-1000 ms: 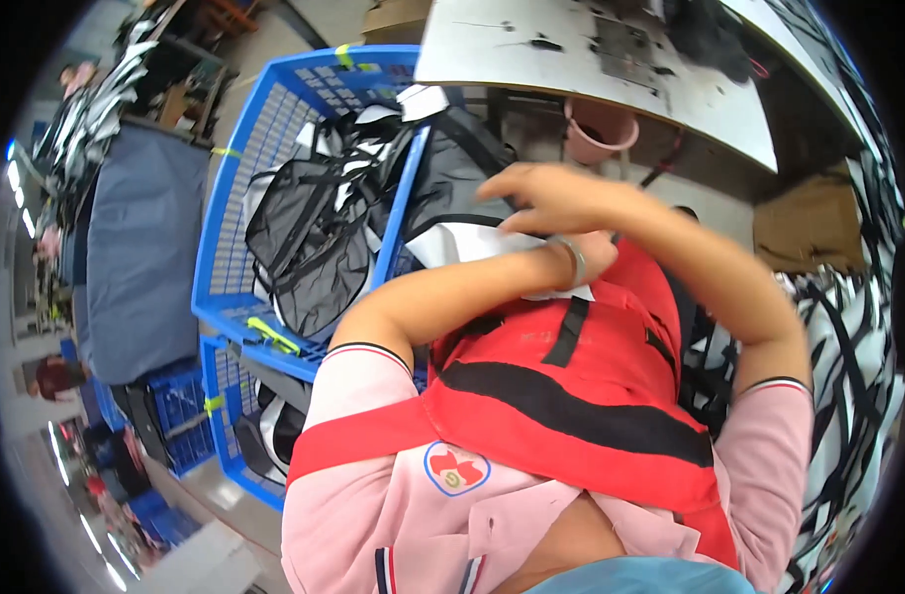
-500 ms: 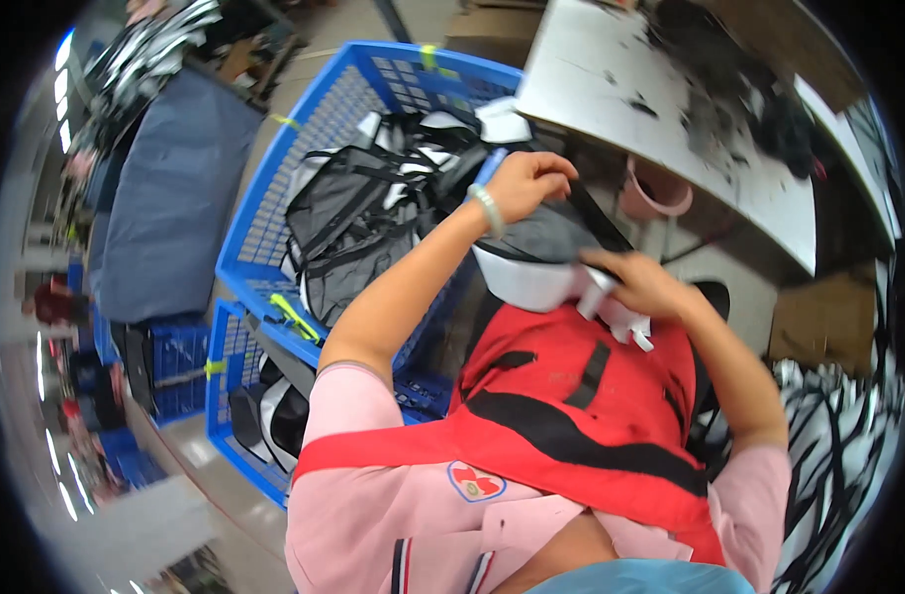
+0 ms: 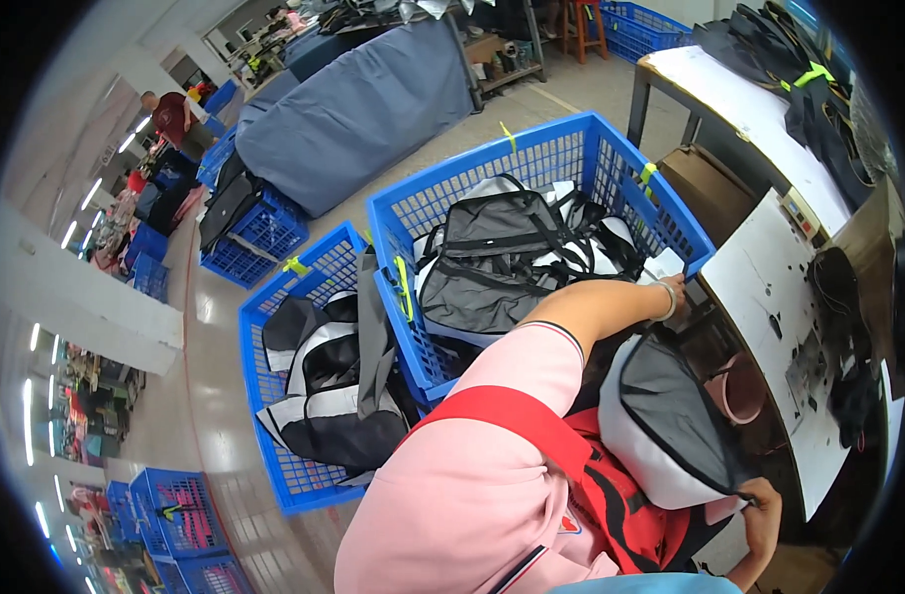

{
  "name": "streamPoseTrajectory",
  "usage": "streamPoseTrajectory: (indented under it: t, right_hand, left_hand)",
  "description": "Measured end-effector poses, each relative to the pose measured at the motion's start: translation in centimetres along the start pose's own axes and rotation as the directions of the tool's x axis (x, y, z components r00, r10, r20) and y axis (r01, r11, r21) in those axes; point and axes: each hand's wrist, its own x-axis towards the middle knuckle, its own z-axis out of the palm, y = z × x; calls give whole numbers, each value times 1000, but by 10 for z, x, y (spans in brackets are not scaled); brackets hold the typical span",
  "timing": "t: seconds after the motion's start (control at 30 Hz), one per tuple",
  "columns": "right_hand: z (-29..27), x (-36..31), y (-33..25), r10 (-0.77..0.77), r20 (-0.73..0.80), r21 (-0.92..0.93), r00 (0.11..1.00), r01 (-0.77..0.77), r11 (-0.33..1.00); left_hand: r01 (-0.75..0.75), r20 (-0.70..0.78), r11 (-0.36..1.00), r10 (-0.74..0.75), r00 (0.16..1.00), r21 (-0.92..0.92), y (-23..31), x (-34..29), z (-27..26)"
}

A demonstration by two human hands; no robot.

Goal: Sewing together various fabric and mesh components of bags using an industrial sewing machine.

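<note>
A grey and white fabric bag piece (image 3: 675, 421) with a black edge lies over my lap, on the red apron (image 3: 620, 485). My right hand (image 3: 761, 513) is closed on its lower corner. My left arm reaches across to the near right corner of the large blue basket (image 3: 531, 139). There my left hand (image 3: 676, 295), with a pale bracelet at the wrist, is close to a white piece (image 3: 664, 263) by the rim. Its fingers are partly hidden, so whether it grips anything cannot be told. Inside that basket lie several grey, black and white bag pieces (image 3: 497, 233).
Right of me stands a white worktable (image 3: 769, 267) with dark scraps, a pink bin (image 3: 737, 388) beside it. A second blue basket (image 3: 259, 327) holds more bag pieces at left. Behind is a grey-covered stack (image 3: 363, 109). A person (image 3: 172, 119) stands far left.
The view has swung left and my body has turned. My left hand has moved from above the bag piece to the basket's corner. My right hand still holds the piece's edge.
</note>
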Motion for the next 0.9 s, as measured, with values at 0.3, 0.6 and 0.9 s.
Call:
streamPoseTrajectory:
  t: [0.3,0.6,0.9]
  right_hand:
    - [19,24,182,189,-75,-124,979,-197,973]
    - [121,79,-49,-330,77,-98,941,337,937]
    - [135,63,-42,-130,193,173,973,97,980]
  left_hand:
    - [-216,73,963,230,971,-163,8,-97,-66]
    - [-101,-67,803,76,995,-587,47,-145,-238]
    - [-285,29,790,357,934,-544,66,-164,-268]
